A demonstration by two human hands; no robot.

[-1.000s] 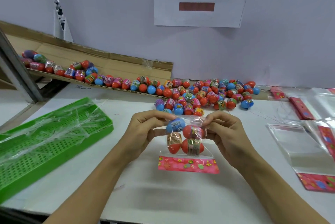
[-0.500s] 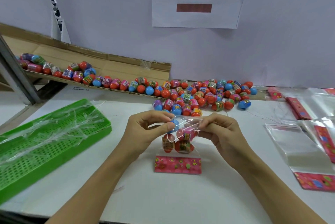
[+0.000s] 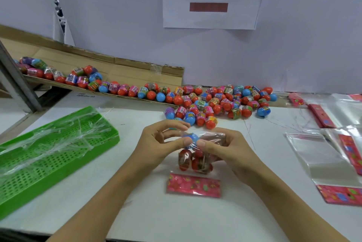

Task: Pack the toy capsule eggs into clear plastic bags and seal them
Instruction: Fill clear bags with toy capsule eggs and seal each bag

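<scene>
Head view: both hands meet over the white table (image 3: 176, 220), left hand (image 3: 156, 143) and right hand (image 3: 229, 149) pinching the mouth of a clear plastic bag (image 3: 195, 155), thumbs nearly touching. Its long axis runs toward the person, pink patterned strip (image 3: 193, 185) nearest them, capsule eggs (image 3: 193, 160) bunched inside. Behind lies a loose pile of eggs (image 3: 215, 102); a green perforated tray (image 3: 49, 149) sits left, empty bags (image 3: 321, 159) right

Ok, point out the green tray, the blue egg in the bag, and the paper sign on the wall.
green tray (image 3: 64, 165), head view, on its perforated floor.
blue egg (image 3: 191, 137), head view, on its rounded shell between the thumbs.
paper sign (image 3: 211, 18), head view, on its blank lower part.
</scene>
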